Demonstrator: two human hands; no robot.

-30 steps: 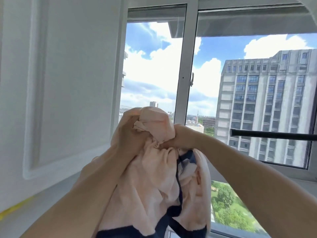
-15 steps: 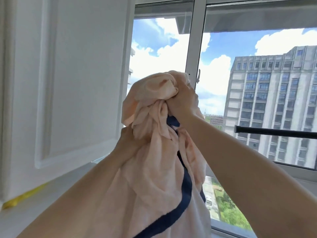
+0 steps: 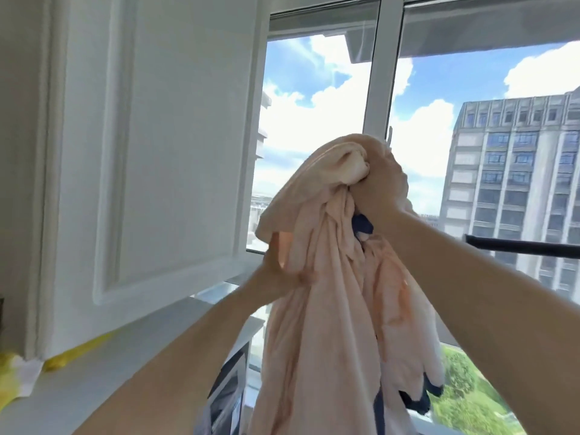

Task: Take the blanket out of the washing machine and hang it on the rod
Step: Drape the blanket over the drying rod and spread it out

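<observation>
Pink blanket [image 3: 329, 324] hangs bunched, held up near the window. Right hand [image 3: 381, 183] grips its top; left hand [image 3: 279, 273] grips lower folds. Rod [image 3: 527, 248] lies far right, apart.

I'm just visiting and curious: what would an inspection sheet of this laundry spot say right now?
Surface: white ledge under the cabinet, running toward the window.
Job's things: peach blanket with navy trim, bunched and hanging, not on the dark rod at right.
Clutter: yellow-and-white scraps at the ledge's left end.
Grippers: right hand grips the blanket's top; left hand holds it lower.
Cables: nothing seen.
Surroundings: white cabinet door, window, grey building outside.
</observation>
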